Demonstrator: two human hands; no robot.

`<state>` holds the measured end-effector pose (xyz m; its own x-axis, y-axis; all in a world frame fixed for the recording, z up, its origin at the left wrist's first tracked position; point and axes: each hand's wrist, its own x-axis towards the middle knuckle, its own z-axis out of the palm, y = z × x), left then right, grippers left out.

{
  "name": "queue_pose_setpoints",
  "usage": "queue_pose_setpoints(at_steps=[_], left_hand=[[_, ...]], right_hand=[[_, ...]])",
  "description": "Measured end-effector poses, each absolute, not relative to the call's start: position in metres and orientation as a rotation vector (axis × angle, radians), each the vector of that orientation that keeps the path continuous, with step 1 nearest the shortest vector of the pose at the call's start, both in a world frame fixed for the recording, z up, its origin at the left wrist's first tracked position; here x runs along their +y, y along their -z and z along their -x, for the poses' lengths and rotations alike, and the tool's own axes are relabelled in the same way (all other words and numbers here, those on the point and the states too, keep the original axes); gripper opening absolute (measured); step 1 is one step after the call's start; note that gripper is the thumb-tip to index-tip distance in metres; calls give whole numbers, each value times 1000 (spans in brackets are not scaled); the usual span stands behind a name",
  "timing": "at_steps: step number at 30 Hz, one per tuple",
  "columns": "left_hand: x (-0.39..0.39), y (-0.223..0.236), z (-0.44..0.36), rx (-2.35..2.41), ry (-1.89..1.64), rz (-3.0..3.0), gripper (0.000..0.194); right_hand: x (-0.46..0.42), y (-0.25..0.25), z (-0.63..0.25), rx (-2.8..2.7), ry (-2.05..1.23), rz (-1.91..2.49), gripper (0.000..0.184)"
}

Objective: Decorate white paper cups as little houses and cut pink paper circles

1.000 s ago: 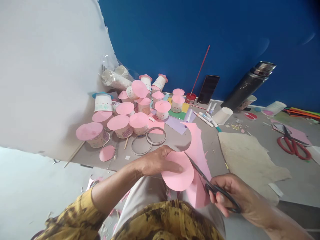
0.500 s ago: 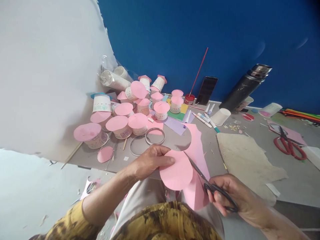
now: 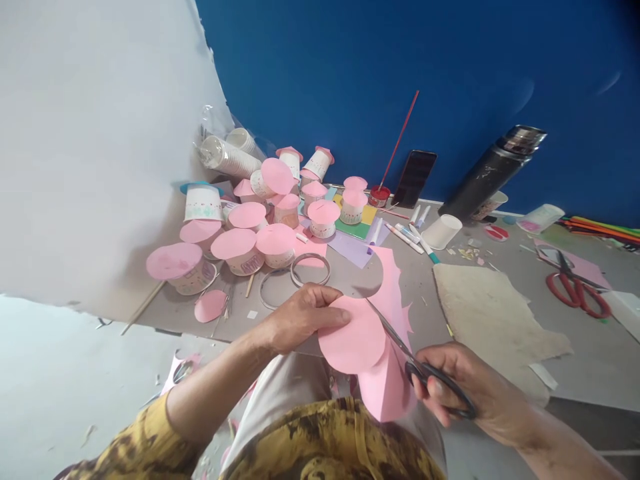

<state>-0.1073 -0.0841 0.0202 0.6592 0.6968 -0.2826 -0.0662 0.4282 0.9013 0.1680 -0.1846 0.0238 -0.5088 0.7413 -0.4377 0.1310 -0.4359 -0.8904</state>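
Note:
Thumb and fingers of my left hand (image 3: 307, 313) pinch the upper left edge of a round piece of pink paper (image 3: 353, 340). My right hand (image 3: 463, 383) grips a pair of black-handled scissors (image 3: 400, 340), fingers through the loops. The blades look nearly closed and lie along the disc's right edge, tips near its top. Beyond them hangs the pink sheet (image 3: 390, 287) with a curved cut-out, its lower part folded below the disc. Two ring-shaped bands (image 3: 311, 269) lie on the table just past my left hand.
Several decorated paper cups with pink disc tops (image 3: 235, 250) crowd the left. Stacked white cups (image 3: 230, 157) lie behind. Markers (image 3: 405, 238), a phone (image 3: 415, 179), a black flask (image 3: 493, 173) and red-handled scissors (image 3: 577, 293) are further right. A beige cloth (image 3: 495, 320) lies near my right hand.
The lower flap of the pink sheet has swung slightly left. The scissor blades look a little more closed. Both hands keep nearly the same place, and the view has shifted slightly.

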Motion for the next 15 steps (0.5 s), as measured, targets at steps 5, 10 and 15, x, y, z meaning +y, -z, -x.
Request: queue_pose_setpoints(at_steps=[5,10,15], left_hand=[[-84,-20,107,712,-540,-1024,34],[-83,-19,107,696,-531,-1020,33],[-84,-20,108,686,-535,-1001,32]], right_hand=[[-184,-26,-166,-1331,-2007,1235,58],[-185,-22,-168,-1310,-2015,1227,57],[-186,-17,-170,-1329,-2001,1232,56]])
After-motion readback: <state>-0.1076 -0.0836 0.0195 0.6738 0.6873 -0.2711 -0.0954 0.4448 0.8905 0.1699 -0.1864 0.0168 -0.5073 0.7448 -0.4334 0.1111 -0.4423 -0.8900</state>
